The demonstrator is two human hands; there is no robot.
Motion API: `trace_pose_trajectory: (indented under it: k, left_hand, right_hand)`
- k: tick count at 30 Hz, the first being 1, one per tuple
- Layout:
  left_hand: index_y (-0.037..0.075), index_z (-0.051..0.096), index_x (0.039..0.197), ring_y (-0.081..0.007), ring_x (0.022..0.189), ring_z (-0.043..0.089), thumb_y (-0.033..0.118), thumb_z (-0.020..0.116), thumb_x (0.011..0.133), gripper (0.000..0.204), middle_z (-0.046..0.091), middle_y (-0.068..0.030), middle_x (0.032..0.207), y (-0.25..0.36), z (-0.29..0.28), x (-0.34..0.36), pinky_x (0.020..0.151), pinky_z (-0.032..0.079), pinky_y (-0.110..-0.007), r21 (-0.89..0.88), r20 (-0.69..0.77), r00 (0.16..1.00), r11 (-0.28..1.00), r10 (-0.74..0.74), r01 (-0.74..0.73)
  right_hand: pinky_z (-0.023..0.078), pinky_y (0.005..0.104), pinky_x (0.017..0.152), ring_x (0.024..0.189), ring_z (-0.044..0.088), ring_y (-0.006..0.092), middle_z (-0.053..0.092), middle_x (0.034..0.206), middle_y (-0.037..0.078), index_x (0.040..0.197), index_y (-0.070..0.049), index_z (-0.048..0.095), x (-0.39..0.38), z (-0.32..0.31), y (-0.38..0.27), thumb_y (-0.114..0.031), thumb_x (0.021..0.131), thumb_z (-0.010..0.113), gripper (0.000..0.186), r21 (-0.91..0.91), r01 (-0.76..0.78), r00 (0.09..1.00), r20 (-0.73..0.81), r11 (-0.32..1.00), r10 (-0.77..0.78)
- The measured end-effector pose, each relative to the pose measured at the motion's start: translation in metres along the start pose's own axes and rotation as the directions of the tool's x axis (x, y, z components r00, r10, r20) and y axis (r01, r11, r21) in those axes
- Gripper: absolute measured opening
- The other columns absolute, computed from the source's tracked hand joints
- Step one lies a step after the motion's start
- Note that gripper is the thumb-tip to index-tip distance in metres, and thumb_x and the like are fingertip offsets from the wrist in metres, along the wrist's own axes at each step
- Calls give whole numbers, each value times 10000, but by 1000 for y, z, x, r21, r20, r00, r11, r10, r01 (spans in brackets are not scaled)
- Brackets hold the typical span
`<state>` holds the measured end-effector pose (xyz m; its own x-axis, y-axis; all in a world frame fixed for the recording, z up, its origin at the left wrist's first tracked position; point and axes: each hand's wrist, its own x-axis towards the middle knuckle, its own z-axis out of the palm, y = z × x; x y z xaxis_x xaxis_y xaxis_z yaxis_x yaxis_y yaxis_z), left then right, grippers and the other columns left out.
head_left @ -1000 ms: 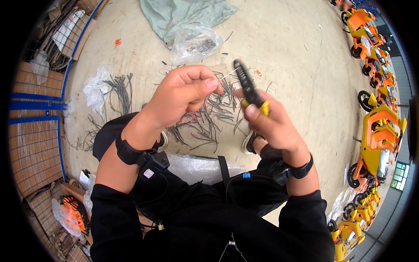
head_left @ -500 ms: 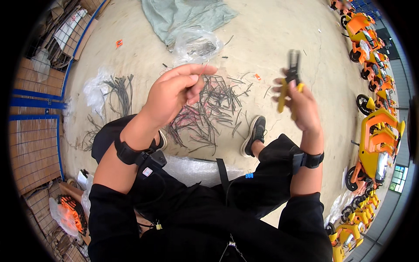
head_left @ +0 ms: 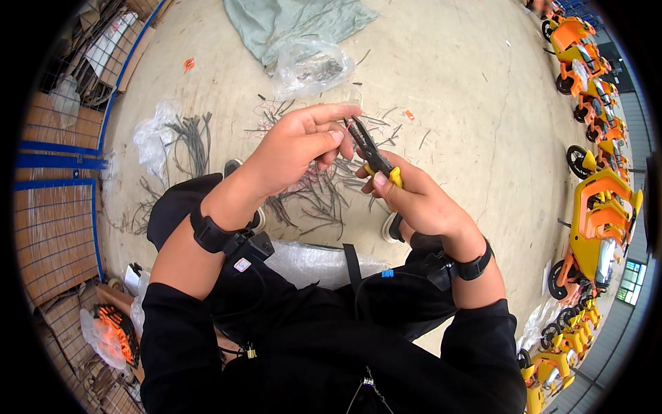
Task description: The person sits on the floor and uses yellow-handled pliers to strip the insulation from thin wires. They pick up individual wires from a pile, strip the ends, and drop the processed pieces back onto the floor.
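My left hand (head_left: pixel 307 145) pinches what looks like a thin wire (head_left: pixel 348 127), partly hidden by its fingers, with the index finger stretched forward. My right hand (head_left: pixel 407 193) is closed round a black wire stripper with yellow handles (head_left: pixel 376 162). The tool's jaws point up and left, right beside my left fingertips and at the wire; whether they grip it I cannot tell. Below both hands, many loose dark and pinkish wire offcuts (head_left: pixel 310 203) lie scattered on the concrete floor (head_left: pixel 469 96).
A green sheet (head_left: pixel 296 21) and clear bag (head_left: pixel 310 69) lie ahead. White plastic and cable bundles (head_left: pixel 193 145) lie left, beside blue mesh cages (head_left: pixel 55 228). Yellow-orange bikes (head_left: pixel 596 221) line the right. My legs and bubble wrap (head_left: pixel 303 265) are below.
Half a second ago my right hand held the stripper upright, away to the right. It has swung back leftward, so the jaws meet my left fingertips, which have moved slightly rightward.
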<state>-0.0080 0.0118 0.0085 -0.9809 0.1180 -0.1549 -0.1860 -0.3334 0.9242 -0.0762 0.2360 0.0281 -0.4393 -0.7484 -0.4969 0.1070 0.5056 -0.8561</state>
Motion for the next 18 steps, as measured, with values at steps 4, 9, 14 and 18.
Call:
trace_pose_trajectory:
  k: [4,9,14,18]
  left_hand:
    - [-22,487,1371,-56,657,481,103,508,942,447,615,-45,860,-1,1,0,603,408,-188,16,-9,1000,1000,-14,14]
    - [-57,455,1379,-55,614,458,51,477,916,475,619,-77,868,-1,1,1,557,401,-206,-26,-1,999,998,-49,49]
    - [-75,441,1381,-44,600,449,49,480,909,489,621,-82,868,0,0,0,548,390,-195,-38,0,998,998,-57,57]
    - [-75,438,1383,-39,592,446,51,480,908,494,627,-87,869,-1,0,0,538,388,-190,-15,-12,998,998,-62,62]
  right_hand:
    - [434,264,811,877,488,101,589,996,26,1372,-33,459,1,3,8,-266,1024,498,420,47,63,997,-43,997,-61]
    - [435,271,824,900,501,109,591,1010,33,1374,-31,453,0,1,6,-265,1026,494,421,22,56,998,-25,998,-55]
    - [451,284,806,875,522,128,602,958,61,1374,-25,451,0,1,8,-284,1019,505,443,-48,42,998,-39,998,-44]
    - [446,268,799,862,518,104,563,936,11,1251,-18,530,-1,3,2,-204,1021,496,298,-86,-7,999,-41,996,4]
